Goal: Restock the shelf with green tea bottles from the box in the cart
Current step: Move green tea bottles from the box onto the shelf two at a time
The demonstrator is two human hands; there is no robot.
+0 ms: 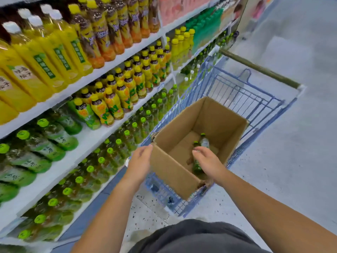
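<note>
**Shelf.** The white tiered shelf runs along the left. Yellow-capped drinks fill its upper tiers, and the shelved green tea bottles crowd the lower ones, with a bare strip on one tier. Risk: a bottle pushed into these tight rows could topple its neighbours, and similar green caps on adjoining tiers invite misplacement.

**Cart.** The blue wire cart stands just beside the shelf, on the right. Risk: as judged, any push on the box could roll the cart away or into the shelf.

**Box.** The brown cardboard box sits open at the near end of the cart. It looks tilted, and its near corner seems to overhang the basket rim. It is almost empty and therefore light. Risk: a lift from inside could drag or tip it off the cart.

**Hands.** The left hand is loose, its fairly straight fingers touching the box's near-left corner. That steadies the box but does not hold it. The right hand reaches inside, fingers curled round a green-capped tea bottle lying on the box floor.

**Bottles.** A second bottle lies just beyond the grasped one, apparently touching it. Risk: lifting the first may set the second rolling. The one-handed grip from above on a smooth bottle could also slip.
</note>
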